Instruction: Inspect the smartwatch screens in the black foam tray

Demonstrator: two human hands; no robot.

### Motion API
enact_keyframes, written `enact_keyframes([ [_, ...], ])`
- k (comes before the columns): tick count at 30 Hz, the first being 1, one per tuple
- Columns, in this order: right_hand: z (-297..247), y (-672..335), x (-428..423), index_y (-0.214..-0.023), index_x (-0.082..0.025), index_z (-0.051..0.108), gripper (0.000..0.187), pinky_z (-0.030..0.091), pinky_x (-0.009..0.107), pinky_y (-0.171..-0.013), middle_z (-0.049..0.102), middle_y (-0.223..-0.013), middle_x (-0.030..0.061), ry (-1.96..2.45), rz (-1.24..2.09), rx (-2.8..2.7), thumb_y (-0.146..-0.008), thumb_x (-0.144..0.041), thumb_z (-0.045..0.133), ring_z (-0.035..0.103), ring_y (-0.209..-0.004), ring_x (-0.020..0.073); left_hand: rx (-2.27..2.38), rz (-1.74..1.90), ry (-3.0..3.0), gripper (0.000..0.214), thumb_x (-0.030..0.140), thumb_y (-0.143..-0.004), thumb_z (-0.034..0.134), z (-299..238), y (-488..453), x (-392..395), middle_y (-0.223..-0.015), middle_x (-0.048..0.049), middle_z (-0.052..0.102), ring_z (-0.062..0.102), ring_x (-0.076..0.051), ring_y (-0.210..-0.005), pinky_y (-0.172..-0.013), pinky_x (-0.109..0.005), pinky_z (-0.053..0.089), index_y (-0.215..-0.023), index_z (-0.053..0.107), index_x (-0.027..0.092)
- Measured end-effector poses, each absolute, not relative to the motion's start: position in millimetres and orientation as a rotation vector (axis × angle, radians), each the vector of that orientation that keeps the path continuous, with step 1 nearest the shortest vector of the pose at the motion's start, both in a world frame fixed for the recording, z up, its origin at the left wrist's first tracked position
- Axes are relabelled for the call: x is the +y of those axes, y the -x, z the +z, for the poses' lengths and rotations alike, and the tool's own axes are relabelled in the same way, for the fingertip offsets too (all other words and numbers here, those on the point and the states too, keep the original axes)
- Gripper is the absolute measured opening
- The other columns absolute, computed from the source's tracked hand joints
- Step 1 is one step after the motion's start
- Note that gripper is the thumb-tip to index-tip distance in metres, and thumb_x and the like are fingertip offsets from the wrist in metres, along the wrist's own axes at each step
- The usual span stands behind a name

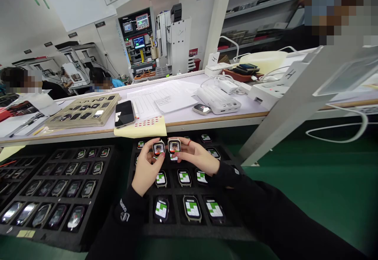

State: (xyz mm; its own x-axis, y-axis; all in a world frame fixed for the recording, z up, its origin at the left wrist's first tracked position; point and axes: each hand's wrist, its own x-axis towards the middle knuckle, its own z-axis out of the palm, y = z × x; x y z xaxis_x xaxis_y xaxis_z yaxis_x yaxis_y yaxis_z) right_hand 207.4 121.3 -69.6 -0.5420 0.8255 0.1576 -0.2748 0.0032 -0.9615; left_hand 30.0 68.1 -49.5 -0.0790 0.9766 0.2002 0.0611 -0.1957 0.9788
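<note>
Side by side above a black foam tray (174,191) are two smartwatch bodies without straps, their screens lit with a picture. My left hand (147,167) is closed around one smartwatch (158,148), thumb at its lower edge. Pinched between the fingers and thumb of my right hand (199,155) is the other smartwatch (174,146). Below them, several more smartwatches sit in the tray's compartments, such as a lit watch (192,208) showing green and white blocks. My hands and sleeves hide part of the tray.
Left of my hands lies another foam tray (84,201) of watches. On the shelf above are a phone (124,113), a yellow sheet (141,129), a pale watch tray (109,114) and a white power bank (218,100). A slanted metal post (280,94) stands to the right. Other people work behind.
</note>
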Motion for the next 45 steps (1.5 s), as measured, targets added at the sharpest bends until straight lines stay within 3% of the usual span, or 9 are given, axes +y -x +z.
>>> enact_keyframes([
  [30,-63.7,-208.3,118.2,-0.122,-0.020,0.056,0.054,0.051,0.029,-0.065,0.067,-0.110,0.0084,0.579,1.697,-1.402,-0.070,-0.020,0.070,0.063,-0.085,0.0205,1.188,1.411,-1.372,0.044,0.019,-0.078,0.066,-48.9,-30.4,68.7,-0.124,-0.0072,0.058,0.063,-0.015,-0.096,-0.076,-0.021,0.052,-0.120,0.053,0.022],
  [37,-63.9,-209.6,118.9,-0.123,-0.020,0.056,0.052,0.051,0.029,-0.067,0.067,-0.111,0.0088,0.548,1.683,-1.402,-0.073,-0.023,0.071,0.064,-0.086,0.0203,1.173,1.434,-1.385,0.044,0.019,-0.077,0.066,-48.0,-30.0,67.7,-0.124,-0.0080,0.057,0.063,-0.016,-0.097,-0.077,-0.022,0.053,-0.119,0.053,0.021],
  [45,-61.9,-209.8,116.0,-0.133,-0.021,0.050,0.062,0.051,0.030,-0.068,0.065,-0.114,0.0107,0.564,1.623,-1.472,-0.078,-0.036,0.075,0.063,-0.088,0.0215,1.173,1.451,-1.382,0.041,0.019,-0.078,0.065,-48.6,-30.2,67.2,-0.124,-0.0075,0.057,0.063,-0.015,-0.096,-0.076,-0.022,0.053,-0.118,0.054,0.022],
])
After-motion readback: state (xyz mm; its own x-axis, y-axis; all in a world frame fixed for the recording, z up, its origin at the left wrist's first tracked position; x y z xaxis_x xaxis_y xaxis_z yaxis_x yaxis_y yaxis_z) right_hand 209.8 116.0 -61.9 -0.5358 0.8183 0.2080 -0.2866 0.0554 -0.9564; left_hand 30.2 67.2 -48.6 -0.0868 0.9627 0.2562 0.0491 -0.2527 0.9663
